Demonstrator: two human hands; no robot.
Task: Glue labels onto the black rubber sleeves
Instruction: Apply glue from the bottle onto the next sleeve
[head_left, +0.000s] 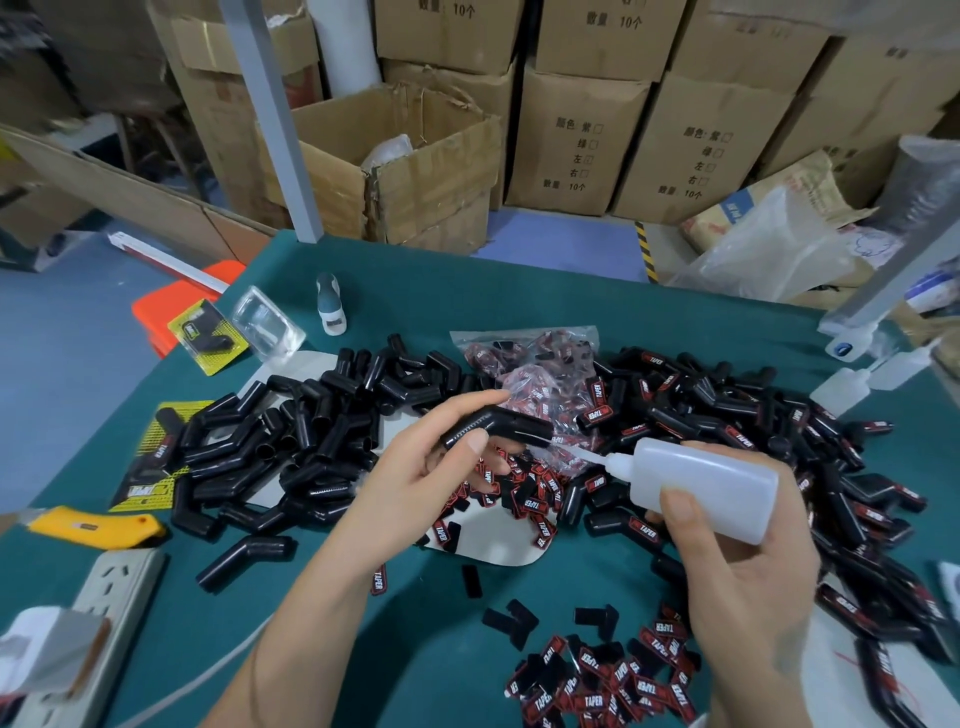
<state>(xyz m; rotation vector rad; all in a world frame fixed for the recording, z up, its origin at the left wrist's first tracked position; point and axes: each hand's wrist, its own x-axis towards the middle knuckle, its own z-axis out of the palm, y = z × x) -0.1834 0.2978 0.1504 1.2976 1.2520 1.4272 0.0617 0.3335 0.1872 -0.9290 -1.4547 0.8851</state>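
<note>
Reading "TAPER" in white letters on the red-and-black rectangular labels (597, 691) scattered at the near edge of the green felt tabletop (519, 291), I see the same word on the labels already stuck to the sleeves heaped at my right (753, 431). The brown cardboard cartons (576, 140) stacked behind carry printed Chinese characters and "10". My left hand (415, 467) has its grip around one bent black rubber sleeve (498, 423), thumb on its ribbed side and forefinger along the top, lifted above the pile. My right hand (748, 561) grips a translucent white plastic glue bottle (706, 483), thumb pressed on its near side, the thin nozzle pointing left and ending just under the sleeve's right end; whether they touch I cannot tell. Unlabelled black sleeves (291, 431) lie heaped to the left, beside a clear plastic bag of labels (540, 364) in the middle. Bare green cloth shows only between my forearms and along the far edge. A yellow utility knife (98, 527) and a white power strip (104, 613) sit at the near left edge.
</note>
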